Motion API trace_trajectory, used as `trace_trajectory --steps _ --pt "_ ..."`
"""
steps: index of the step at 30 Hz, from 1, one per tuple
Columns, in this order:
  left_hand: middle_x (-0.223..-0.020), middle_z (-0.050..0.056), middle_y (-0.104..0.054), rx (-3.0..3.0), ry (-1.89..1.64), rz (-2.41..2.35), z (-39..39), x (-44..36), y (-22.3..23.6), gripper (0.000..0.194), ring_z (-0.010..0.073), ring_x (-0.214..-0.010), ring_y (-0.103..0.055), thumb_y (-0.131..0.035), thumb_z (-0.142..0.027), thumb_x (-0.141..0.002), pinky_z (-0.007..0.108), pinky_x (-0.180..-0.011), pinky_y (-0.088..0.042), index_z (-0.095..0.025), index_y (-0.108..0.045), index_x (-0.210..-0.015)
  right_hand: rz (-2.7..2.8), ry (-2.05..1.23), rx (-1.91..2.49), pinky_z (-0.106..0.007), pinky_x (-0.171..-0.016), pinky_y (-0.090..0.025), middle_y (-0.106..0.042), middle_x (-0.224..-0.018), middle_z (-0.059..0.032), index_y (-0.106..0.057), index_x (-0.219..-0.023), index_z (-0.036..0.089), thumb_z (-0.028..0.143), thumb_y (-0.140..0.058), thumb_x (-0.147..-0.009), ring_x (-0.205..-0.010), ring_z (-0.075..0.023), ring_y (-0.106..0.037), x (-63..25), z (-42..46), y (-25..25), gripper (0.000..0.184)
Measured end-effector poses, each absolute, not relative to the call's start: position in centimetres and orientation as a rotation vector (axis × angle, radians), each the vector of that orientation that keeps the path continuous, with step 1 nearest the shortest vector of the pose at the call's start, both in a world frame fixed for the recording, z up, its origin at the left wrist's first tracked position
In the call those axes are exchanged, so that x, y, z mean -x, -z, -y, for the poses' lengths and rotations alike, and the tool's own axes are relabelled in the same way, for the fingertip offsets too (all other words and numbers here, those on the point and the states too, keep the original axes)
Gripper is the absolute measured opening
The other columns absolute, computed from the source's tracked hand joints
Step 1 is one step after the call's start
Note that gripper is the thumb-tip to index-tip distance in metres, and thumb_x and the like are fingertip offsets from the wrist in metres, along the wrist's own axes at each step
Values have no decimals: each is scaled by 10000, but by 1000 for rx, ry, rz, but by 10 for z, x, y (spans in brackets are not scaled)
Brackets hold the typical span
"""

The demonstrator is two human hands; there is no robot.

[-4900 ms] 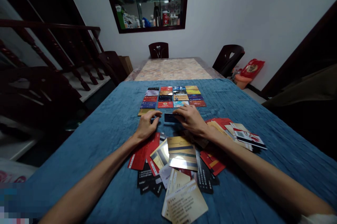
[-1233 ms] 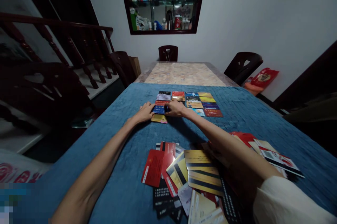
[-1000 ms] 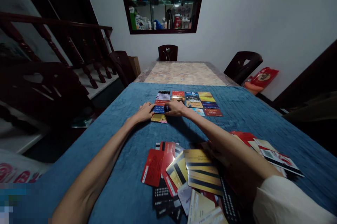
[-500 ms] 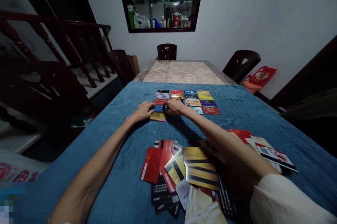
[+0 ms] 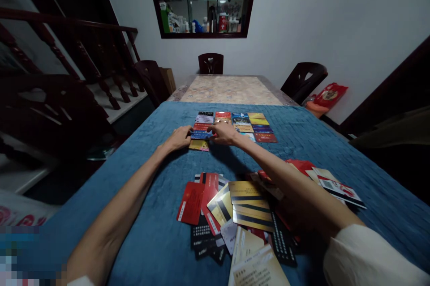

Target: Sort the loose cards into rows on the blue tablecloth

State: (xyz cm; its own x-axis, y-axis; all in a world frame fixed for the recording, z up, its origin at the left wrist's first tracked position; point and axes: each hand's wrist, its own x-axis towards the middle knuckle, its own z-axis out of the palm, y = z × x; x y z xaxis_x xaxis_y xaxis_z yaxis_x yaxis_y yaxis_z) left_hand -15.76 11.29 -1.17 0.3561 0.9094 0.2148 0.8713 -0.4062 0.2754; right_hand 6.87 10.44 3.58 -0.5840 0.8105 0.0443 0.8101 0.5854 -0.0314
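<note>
On the blue tablecloth, a blue card (image 5: pixel 200 134) lies in the left column of overlapping cards. My left hand (image 5: pixel 180 137) has its bent fingers at the card's left end. At its right end are the fingertips of my right hand (image 5: pixel 223 133), thumb and index slightly parted. A red card (image 5: pixel 202 126) lies just above the blue one, and a gold card (image 5: pixel 199 144) just below. More card columns stand to the right, one ending in a dark red card (image 5: pixel 266 137). My right hand partly covers the column beside the blue card.
Nearer me spreads a loose heap of cards, with a red card (image 5: pixel 191 203) and gold striped cards (image 5: pixel 250 205). Another pile (image 5: pixel 339 187) lies right of my right forearm. Chairs (image 5: pixel 304 81) stand around the table; a railing (image 5: pixel 90 31) is at the left.
The view has shifted slightly. My right hand's fingers have uncurled a little at the blue card's right end. My left hand stays at its left end.
</note>
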Motion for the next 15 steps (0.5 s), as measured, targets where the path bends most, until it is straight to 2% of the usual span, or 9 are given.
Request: trace_trajectory --steps 6,10,15 --pt "-1048 108 -701 -2544 -574 -1765 -107 155 7 418 261 -980 -623 -449 -80 -716 376 -895 -489 -147 -655 -1073 2716 -102 1171 -377 -832 -390 -689 -1131 -80 -703 -1123 223 219 -601 -865 -1080 -292 -519 -86 -79 -30 277" --pt "-1043 117 -692 -2603 -663 -1750 -100 146 -1 365 272 -985 -609 -449 -96 -734 406 -902 -485 -142 -649 -1036 2694 -241 801 -362 -872 -368 -703 -1036 -65 -724 -1020 187 159 -624 -852 -946 -218 -538 -94 -60 -20 197" --pt "-1027 113 -683 -2645 -817 -1650 -86 130 -11 323 260 -980 -604 -452 -101 -745 407 -915 -483 -141 -637 -1006 2670 -437 459 -367 -926 -376 -701 -1069 -58 -713 -1027 177 187 -668 -854 -974 -200 -535 -95 -23 -17 179"
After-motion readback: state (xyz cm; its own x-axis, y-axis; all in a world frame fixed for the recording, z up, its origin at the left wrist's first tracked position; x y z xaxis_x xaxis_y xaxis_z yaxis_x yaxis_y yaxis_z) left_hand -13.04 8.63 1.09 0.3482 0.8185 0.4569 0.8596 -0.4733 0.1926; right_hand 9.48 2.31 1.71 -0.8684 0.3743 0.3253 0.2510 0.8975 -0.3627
